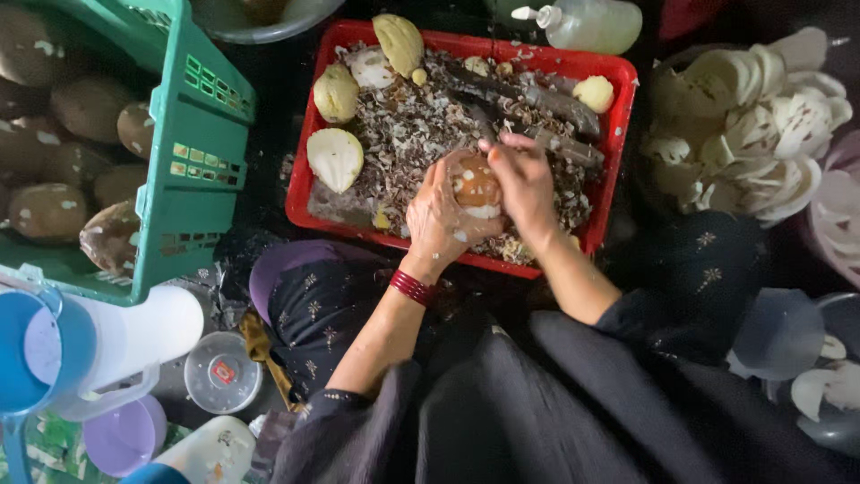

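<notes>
resting in left grip [441,215], brown root [476,186]

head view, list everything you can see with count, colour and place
red tray: one, centre, full of brown peelings
round tuber: one, brown and partly peeled, in both hands
peeled pieces: several, pale, on the tray's left and top
green crate: one, left, holding brown unpeeled tubers
white slices: many, heaped in a bowl at right
clear bottle: one, top
white jug: one, lower left
left hand: grip on tuber, red bangles at wrist
right hand: on tuber
</notes>
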The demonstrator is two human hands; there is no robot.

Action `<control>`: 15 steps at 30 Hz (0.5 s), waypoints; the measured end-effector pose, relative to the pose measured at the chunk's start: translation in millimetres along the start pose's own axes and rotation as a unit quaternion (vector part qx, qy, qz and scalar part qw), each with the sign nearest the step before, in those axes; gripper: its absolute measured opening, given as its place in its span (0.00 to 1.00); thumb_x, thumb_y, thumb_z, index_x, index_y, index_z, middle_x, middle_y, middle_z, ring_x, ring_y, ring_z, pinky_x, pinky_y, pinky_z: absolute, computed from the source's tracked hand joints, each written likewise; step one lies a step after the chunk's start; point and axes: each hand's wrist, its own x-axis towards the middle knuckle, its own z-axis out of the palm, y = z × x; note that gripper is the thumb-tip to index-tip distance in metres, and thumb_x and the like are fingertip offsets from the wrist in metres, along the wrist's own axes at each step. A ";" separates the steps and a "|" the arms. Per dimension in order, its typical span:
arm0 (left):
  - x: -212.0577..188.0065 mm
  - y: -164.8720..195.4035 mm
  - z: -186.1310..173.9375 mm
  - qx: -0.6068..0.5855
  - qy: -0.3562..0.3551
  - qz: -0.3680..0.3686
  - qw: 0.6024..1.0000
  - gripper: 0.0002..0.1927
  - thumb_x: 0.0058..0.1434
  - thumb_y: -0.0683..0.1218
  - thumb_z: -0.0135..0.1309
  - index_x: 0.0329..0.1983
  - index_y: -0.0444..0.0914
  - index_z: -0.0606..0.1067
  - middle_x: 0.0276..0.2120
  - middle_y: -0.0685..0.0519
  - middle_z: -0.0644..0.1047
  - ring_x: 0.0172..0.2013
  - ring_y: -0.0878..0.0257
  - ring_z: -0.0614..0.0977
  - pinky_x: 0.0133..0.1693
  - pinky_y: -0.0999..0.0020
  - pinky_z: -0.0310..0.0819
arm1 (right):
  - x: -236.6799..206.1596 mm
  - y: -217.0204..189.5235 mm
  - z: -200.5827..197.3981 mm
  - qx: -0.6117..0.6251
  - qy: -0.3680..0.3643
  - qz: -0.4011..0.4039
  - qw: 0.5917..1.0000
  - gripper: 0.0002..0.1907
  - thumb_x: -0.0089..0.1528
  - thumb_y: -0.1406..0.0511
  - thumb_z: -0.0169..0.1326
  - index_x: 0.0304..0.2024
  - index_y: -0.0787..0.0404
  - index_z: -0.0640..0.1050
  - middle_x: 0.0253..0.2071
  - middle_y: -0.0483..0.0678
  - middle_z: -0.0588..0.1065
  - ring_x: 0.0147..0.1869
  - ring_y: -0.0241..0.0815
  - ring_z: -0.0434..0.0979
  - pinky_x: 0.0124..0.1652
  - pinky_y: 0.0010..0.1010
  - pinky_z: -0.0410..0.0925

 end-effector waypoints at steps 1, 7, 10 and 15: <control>-0.1 0.2 -0.6 -0.002 -0.012 0.001 1.000 0.45 0.39 0.53 0.72 0.63 0.45 0.68 0.54 0.47 0.77 0.48 0.48 0.83 0.45 0.56 0.80 | -4.6 -2.3 -0.5 -0.075 0.018 -0.075 0.994 0.17 0.71 0.56 0.52 0.52 0.58 0.83 0.53 0.57 0.77 0.65 0.50 0.71 0.63 0.43 0.65; 4.4 -4.5 -2.4 -0.021 -0.027 0.020 0.999 0.38 0.53 0.53 0.68 0.67 0.46 0.67 0.57 0.50 0.78 0.49 0.49 0.84 0.47 0.57 0.83 | 6.0 -15.1 -0.7 -0.038 0.010 -0.107 0.994 0.16 0.70 0.58 0.53 0.54 0.59 0.82 0.63 0.65 0.71 0.68 0.51 0.70 0.63 0.40 0.69; 1.9 -7.1 0.6 -0.011 -0.018 0.041 0.999 0.47 0.36 0.54 0.72 0.61 0.43 0.67 0.49 0.47 0.78 0.45 0.45 0.82 0.43 0.52 0.80 | 20.0 -16.1 -2.4 0.171 -0.032 0.129 0.976 0.14 0.70 0.59 0.55 0.53 0.57 0.82 0.62 0.62 0.74 0.62 0.51 0.78 0.58 0.35 0.72; -0.9 -9.0 7.1 0.051 0.036 0.128 0.990 0.44 0.55 0.52 0.72 0.71 0.39 0.63 0.61 0.43 0.75 0.54 0.44 0.80 0.50 0.54 0.79 | -13.2 -18.6 -2.8 -0.341 0.015 -0.299 0.891 0.13 0.67 0.58 0.57 0.52 0.51 0.85 0.56 0.58 0.77 0.58 0.56 0.75 0.55 0.35 0.70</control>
